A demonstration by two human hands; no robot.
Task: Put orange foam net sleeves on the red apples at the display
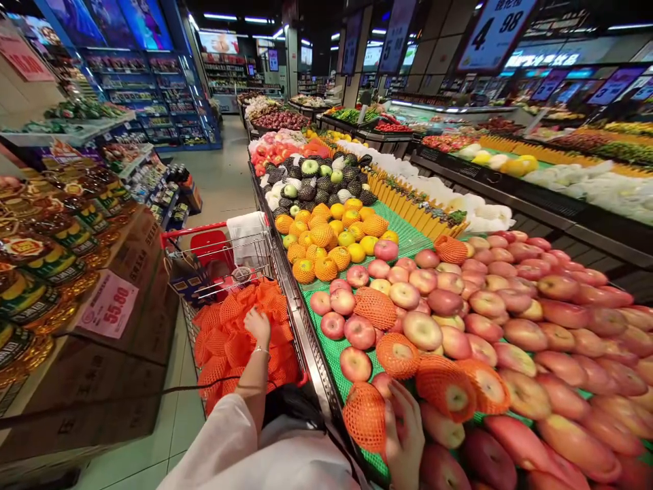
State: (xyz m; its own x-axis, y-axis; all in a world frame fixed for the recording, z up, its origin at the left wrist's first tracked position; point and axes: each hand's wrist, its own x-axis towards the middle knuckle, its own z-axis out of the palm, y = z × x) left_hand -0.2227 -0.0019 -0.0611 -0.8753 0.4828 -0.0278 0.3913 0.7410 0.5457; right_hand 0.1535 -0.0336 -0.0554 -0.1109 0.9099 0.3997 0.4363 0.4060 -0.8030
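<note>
My left hand point(258, 327) reaches into a heap of orange foam fruit nets point(224, 347) in the shopping cart, its fingers curled onto one of them. Over the apples on the display, my right hand point(408, 432) has its fingers bent around an apple point(383, 383), which is partly hidden by them. Against that hand's left side rests an apple in an orange foam net point(364, 416). More netted apples point(446, 388) lie just beyond, among bare red apples point(422, 331).
The cart's red handle point(204, 231) carries a white cloth point(247, 238). A metal rail point(311, 354) edges the display. Oranges point(337, 231) and dark-netted fruit point(321, 180) lie farther along. Cartons point(137, 327) with oil bottles point(45, 252) stand at left. A dark cord point(204, 386) crosses the cart.
</note>
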